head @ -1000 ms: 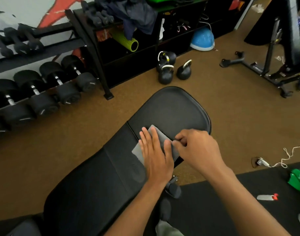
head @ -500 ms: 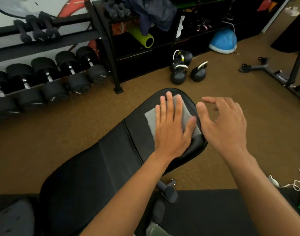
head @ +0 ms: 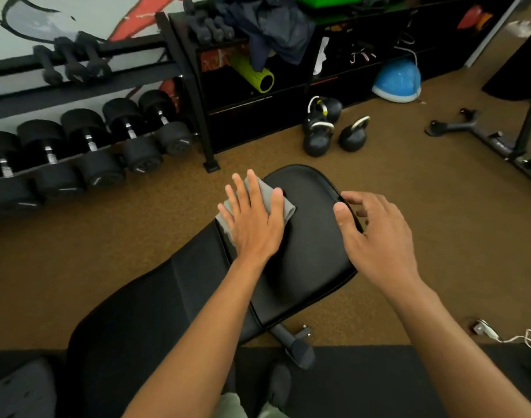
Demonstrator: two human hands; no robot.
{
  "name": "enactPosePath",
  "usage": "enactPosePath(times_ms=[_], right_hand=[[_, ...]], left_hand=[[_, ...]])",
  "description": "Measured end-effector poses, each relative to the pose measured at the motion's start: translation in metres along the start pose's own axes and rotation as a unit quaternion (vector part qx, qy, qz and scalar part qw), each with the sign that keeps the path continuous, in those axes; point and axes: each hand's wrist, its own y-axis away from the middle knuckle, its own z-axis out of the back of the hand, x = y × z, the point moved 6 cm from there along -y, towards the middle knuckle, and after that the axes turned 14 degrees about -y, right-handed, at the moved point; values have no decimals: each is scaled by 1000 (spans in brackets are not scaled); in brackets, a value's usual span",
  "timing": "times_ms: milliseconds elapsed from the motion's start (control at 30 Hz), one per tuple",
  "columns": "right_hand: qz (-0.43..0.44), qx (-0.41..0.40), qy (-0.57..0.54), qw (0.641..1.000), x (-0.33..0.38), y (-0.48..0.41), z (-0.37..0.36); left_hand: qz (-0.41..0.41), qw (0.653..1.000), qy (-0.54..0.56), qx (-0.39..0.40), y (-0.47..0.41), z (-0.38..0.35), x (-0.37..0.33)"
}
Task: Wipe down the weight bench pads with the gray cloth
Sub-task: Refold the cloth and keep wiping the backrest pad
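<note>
Home gym, dumbbell rack (head: 77,152), kettlebells (head: 333,131), foam roller (head: 253,73), padded weight bench (head: 312,236)

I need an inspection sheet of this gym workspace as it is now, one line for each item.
Surface: black bench seat pad, no marks visible; brown floor around it.
Job's things: gray cloth lies flat at the seat pad's left edge.
Clutter: three kettlebells, blue dome, green foam roller.
Grippers: left hand pressed flat on the cloth; right hand open at the pad's right edge.
Cables: white cord on the floor, right.
Surroundings: dumbbell rack, black shelving.
</note>
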Motion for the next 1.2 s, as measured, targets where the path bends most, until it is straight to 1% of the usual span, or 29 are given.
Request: enactPosePath(times_ms=[67,167,267,333,400,500,667,767,833,900,1033,1100,1200], right_hand=[[-12,-11,-17,1000,0,2,1],[-23,-52,-46,997,5,5,9],[-43,-94,-76,992,4,7,21],[-53,-110,-77,989,4,8,28],[-55,-120,-75,988,4,8,32],[-63,-123,-66,988,3,10,30],[-57,-103,-25,993,7,15,9],[-51,-94,-3,994,10,16,-2],[-59,-91,1,994,9,15,-5],[-65,-91,-1,994,7,15,-5],[-78,-92,-5,993,5,16,-2],[-86,-91,-9,992,2,18,-1],[-91,-93,-8,991,0,20,2]], left_hand=[[-35,999,-3,1,-12,6,-32],[-133,990,-31,-16,-5,13,-83],[-253,961,-105,-33,24,8,-119],[-314,938,-142,-34,48,3,-127],[-359,923,-138,-32,73,2,-125],[-386,914,-123,-33,106,0,-106],[-367,917,-150,-35,134,-19,-43],[-343,927,-150,-19,137,-24,-2],[-323,937,-131,-3,132,-22,14],[-281,954,-103,3,117,-16,20],[-148,988,-38,0,50,-5,30],[-96,995,13,5,12,-1,36],[-30,997,69,15,-26,1,45]])
